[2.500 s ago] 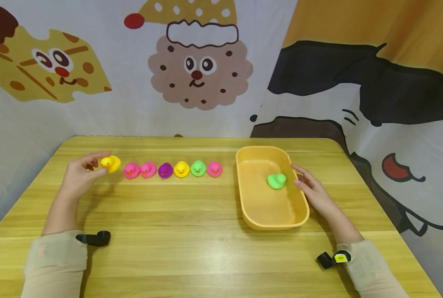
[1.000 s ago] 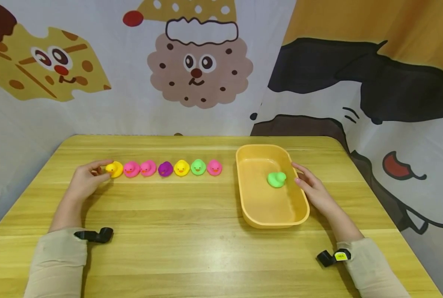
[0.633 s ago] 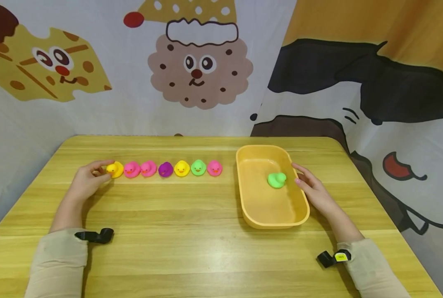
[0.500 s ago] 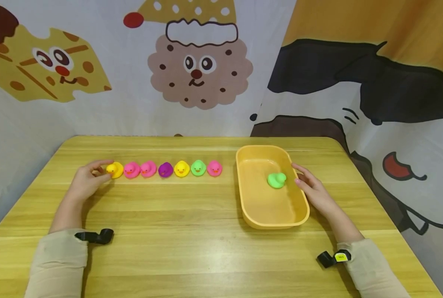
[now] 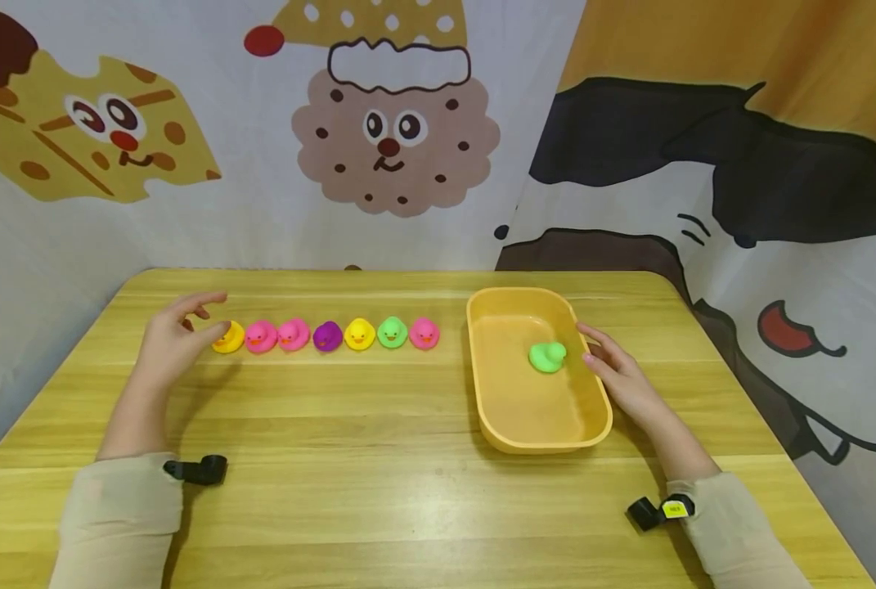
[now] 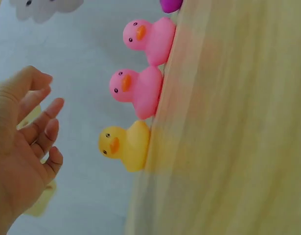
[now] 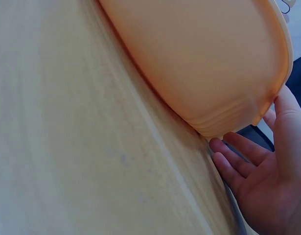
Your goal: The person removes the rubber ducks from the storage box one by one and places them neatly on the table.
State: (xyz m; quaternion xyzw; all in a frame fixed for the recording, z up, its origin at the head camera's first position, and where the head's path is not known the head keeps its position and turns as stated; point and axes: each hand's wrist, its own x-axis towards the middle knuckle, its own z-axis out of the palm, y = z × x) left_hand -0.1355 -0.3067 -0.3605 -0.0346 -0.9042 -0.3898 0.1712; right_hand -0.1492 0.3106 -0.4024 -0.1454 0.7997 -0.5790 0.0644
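My left hand (image 5: 172,339) hovers at the left end of a row of small rubber ducks, thumb and fingers spread apart with nothing between them. Its thumb partly covers a yellow duck (image 5: 233,337) in the head view; in the left wrist view the hand stands apart from that yellow duck (image 6: 125,146). Two pink ducks (image 5: 261,336) follow, then a purple duck (image 5: 328,336), another yellow duck (image 5: 360,334), a green duck (image 5: 393,333) and a pink duck (image 5: 424,334). My right hand (image 5: 624,378) rests with loosely extended fingers against the right rim of an orange-yellow plastic bin (image 5: 485,401).
One light green duck (image 5: 546,357) lies inside the bin. Everything stands on a wood-grain table (image 5: 320,483). A cartoon-printed curtain (image 5: 261,229) hangs behind the table's far edge.
My left hand brought the yellow duck down to the row's left end, let go of it, and rose slightly with fingers spreading. The right hand and bin have not moved.
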